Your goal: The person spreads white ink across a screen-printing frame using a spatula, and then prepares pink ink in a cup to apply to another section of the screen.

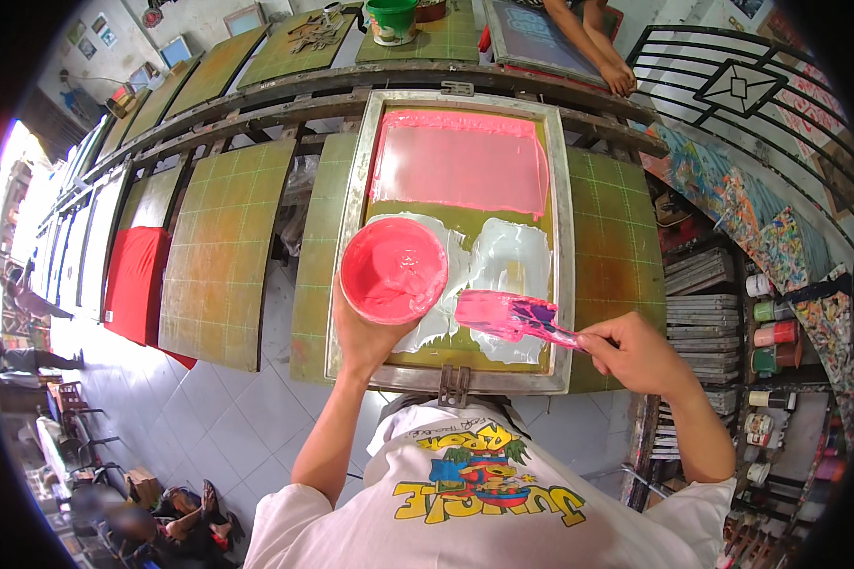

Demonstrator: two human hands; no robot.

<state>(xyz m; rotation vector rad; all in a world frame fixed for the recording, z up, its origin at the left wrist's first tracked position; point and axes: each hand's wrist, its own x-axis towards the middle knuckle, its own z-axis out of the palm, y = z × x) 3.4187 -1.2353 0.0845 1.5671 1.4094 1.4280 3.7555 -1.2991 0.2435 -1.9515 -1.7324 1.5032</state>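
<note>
Nearest: white short-sleeved T-shirt with colourful print (484, 484), one, at lower edge. Both arms come up past it, elbows bent.

Left hand (362, 334): forearm angled up and slightly right, palm and fingers curled partway round the lower side of one round tub of pink ink (389, 275). Holding it over the lower left of the screen, mouth facing the camera. Some fingers hidden behind it.

Right hand (633, 353): elbow out to the right, forearm angled up and left. Fingers closed in on the handle end of one pink-smeared flat spatula (503, 313). Blade points left, loaded with pink, just right of the tub and over the screen's lower half.

Under both: one rectangular metal-framed printing screen (564, 228). On its mesh, 2 whitish patches (510, 251) low, side by side; 1 pink ink rectangle (460, 161) above them. 2 metal clamps (454, 384), one at the near edge, one at the far.

Farther: 1 green plastic bucket (390, 23); at upper right, a second person's two forearms (593, 38), hands together.
</note>
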